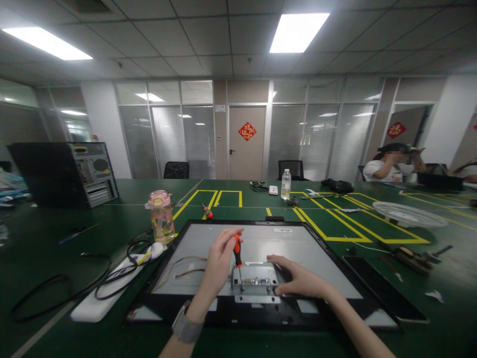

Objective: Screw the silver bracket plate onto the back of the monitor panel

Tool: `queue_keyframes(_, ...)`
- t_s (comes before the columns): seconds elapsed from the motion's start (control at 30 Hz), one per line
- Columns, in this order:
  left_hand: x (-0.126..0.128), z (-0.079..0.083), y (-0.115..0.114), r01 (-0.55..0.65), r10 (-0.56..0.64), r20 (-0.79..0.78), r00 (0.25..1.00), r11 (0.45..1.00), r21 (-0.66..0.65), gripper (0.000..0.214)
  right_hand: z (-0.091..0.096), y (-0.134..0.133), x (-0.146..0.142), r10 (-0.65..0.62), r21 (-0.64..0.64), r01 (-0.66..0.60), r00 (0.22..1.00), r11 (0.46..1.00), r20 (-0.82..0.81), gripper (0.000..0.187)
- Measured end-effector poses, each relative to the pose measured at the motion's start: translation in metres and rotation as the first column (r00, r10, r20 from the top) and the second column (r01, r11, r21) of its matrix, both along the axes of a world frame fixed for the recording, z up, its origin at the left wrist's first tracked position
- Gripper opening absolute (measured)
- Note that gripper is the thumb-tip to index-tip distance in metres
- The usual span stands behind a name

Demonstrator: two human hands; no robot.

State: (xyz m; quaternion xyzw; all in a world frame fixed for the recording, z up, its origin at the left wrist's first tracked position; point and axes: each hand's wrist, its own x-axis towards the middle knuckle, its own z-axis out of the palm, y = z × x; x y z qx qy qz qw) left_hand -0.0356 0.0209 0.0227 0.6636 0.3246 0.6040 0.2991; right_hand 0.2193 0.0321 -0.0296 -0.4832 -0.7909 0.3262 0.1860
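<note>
A flat monitor panel [320,258] lies face down on the green table, its grey metal back up inside a black frame. Near its front edge sits a small metal bracket [257,286]. My left hand [219,261] is closed on an orange-and-black screwdriver [237,251], held upright with its tip down on the bracket's left side. My right hand [298,278] lies flat on the bracket's right part, fingers stretched and pressing on it. Thin wires [182,266] run across the panel's left side.
A pink-capped bottle [161,216], black cables [93,286] and a white foam strip [100,298] lie left of the panel. A PC case [67,174] stands far left. A water bottle [285,184], a second screwdriver [206,212], a fan grille [408,215] and a seated person [391,166] are farther back.
</note>
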Motion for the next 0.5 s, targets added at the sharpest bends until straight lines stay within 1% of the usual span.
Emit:
queue_keyframes(0.2,-0.0006,-0.002,0.0017,-0.064,0.063,-0.024,0.998,0.998,-0.018,0.025,-0.0019,0.0011,0.0003,0.002,0.0,-0.002,1.0,1.0,-0.009,0.089)
queue_keyframes(0.4,0.0011,-0.0008,0.0002,-0.004,0.004,-0.002,1.0,1.0,-0.002,0.03,-0.0002,0.0002,-0.0002,-0.004,-0.005,0.004,1.0,1.0,0.004,0.089)
queue_keyframes(0.5,0.0008,-0.0019,0.0014,-0.035,0.035,-0.006,0.999,0.999,-0.006,0.026,-0.0012,0.0006,-0.0003,-0.004,0.003,0.004,1.0,1.0,0.0,0.088)
